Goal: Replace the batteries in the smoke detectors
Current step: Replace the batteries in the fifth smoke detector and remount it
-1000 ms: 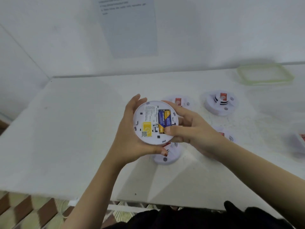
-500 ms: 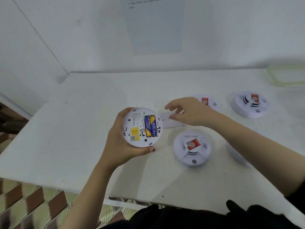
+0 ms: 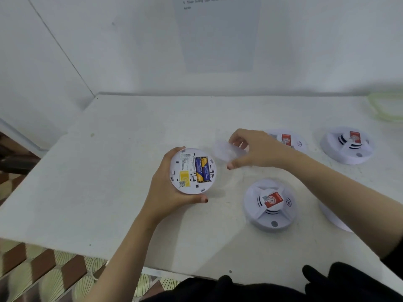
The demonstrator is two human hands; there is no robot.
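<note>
The left hand curls round the rim of a smoke detector held over the white table, back side up, with two blue-and-yellow batteries seated in its bay. Just beside it, the right hand pinches a blurred white cover between thumb and bent fingers, clear of the detector. A second detector sits near that wrist and a third detector far right, while a fourth detector is partly hidden behind the right hand.
</note>
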